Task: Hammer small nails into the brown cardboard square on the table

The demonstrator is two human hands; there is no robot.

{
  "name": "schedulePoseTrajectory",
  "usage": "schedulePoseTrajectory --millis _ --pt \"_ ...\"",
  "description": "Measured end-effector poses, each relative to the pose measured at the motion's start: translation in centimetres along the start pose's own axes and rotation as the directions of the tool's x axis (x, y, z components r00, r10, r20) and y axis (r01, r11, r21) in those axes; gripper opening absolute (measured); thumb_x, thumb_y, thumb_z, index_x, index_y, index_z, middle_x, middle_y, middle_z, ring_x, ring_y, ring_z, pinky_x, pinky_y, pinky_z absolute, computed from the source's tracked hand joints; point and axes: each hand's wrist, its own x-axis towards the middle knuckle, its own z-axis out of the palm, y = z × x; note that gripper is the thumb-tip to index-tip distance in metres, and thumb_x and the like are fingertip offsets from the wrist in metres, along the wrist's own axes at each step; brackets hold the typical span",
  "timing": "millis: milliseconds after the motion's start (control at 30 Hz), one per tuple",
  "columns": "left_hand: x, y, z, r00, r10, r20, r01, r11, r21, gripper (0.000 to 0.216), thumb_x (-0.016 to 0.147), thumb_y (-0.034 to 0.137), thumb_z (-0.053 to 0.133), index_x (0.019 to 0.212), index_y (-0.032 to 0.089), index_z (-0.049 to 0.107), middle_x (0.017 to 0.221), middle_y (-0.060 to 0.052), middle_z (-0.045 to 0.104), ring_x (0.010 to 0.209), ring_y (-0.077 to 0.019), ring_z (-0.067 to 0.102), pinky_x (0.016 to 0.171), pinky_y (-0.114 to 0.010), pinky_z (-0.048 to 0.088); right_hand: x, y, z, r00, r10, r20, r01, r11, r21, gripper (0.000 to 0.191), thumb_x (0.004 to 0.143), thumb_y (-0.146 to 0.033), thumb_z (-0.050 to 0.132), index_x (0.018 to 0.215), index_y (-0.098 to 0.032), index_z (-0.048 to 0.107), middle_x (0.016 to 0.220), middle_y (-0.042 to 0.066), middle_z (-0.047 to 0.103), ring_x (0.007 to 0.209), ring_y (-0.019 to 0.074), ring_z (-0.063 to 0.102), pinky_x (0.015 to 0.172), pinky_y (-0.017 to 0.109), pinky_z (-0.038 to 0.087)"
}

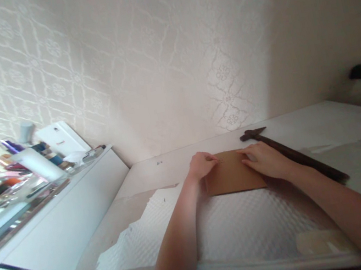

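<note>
Head view: brown cardboard (234, 175) right of centre, lower half of frame, above white textured sheet (241, 222) on bench (304, 124). My left grip (205, 164) pinches its upper-left corner; my right grip (264, 159), thumb and fingers slightly parted, touches its right side, can't tell whether clamped. Hammer (297, 154) right.

From head height, one camera looks down past the hands (266, 160) toward a wall (162, 73).
</note>
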Motion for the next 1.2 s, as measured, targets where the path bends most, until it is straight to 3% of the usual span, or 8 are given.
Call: schedulePoseTrajectory --millis 600,667,733,867,1033,1200 --pt "0.1 -0.2 0.3 0.999 0.018 0.028 -0.017 0.998 -0.053 0.016 0.071 0.022 0.060 0.082 0.018 0.071 0.085 -0.004 0.070 0.083 -0.0160 0.062 0.078 -0.024 0.046 -0.1 -0.2 -0.3 1.000 0.001 -0.010 -0.002 1.000 -0.005 0.031 0.082 -0.023 0.049 0.109 -0.017 0.062 0.098 0.010 0.066 0.095 0.0242 0.056 0.085 0.036 0.042" --pt "0.1 -0.2 0.2 0.999 0.025 0.040 -0.023 0.998 -0.060 0.017 0.071 0.022 0.060 0.083 0.017 0.072 0.085 -0.004 0.070 0.083 -0.0158 0.062 0.078 -0.024 0.046 -0.3 -0.3 -0.6 0.996 0.064 -0.060 -0.066 0.997 -0.038 0.031 0.082 -0.024 0.049 0.109 -0.017 0.062 0.103 0.011 0.064 0.097 0.0258 0.055 0.084 0.038 0.042" --pt "0.0 0.0 0.1 0.999 0.021 0.045 -0.018 0.998 -0.056 0.018 0.072 0.023 0.059 0.083 0.017 0.072 0.085 -0.004 0.070 0.083 -0.0157 0.062 0.077 -0.023 0.045 -0.7 -0.2 -1.0 0.968 0.202 -0.148 -0.216 0.973 -0.085 0.033 0.081 -0.024 0.048 0.111 -0.017 0.061 0.109 0.012 0.061 0.098 0.0286 0.053 0.082 0.040 0.043" --pt "0.0 0.3 0.0 0.999 -0.004 0.035 0.004 1.000 -0.018 0.024 0.078 0.028 0.052 0.083 0.017 0.072 0.082 -0.004 0.070 0.081 -0.0159 0.061 0.076 -0.024 0.045 -1.5 0.5 -1.5 0.847 0.460 -0.267 -0.507 0.850 -0.143 0.039 0.079 -0.025 0.048 0.116 -0.017 0.057 0.103 0.018 0.060 0.094 0.0344 0.053 0.074 0.045 0.043" --pt "0.1 0.3 -0.1 0.999 -0.015 0.043 0.016 0.999 -0.032 0.028 0.079 0.029 0.048 0.083 0.016 0.072 0.081 -0.004 0.069 0.080 -0.0164 0.060 0.074 -0.023 0.044 -1.7 2.1 -1.1 0.827 0.531 -0.185 -0.559 0.811 -0.171 0.043 0.076 -0.017 0.044 0.117 -0.016 0.056 0.088 0.017 0.064 0.081 0.0325 0.059 0.067 0.044 0.045" --pt "0.4 -0.2 0.1 0.998 -0.013 0.054 0.017 0.996 -0.084 0.027 0.079 0.028 0.047 0.081 0.017 0.072 0.081 -0.002 0.069 0.081 -0.0152 0.060 0.073 -0.022 0.043 -1.4 2.7 -1.2 0.825 0.507 -0.251 -0.551 0.819 -0.156 0.043 0.076 -0.016 0.043 0.117 -0.015 0.055 0.083 0.015 0.067 0.074 0.0284 0.062 0.061 0.037 0.046"
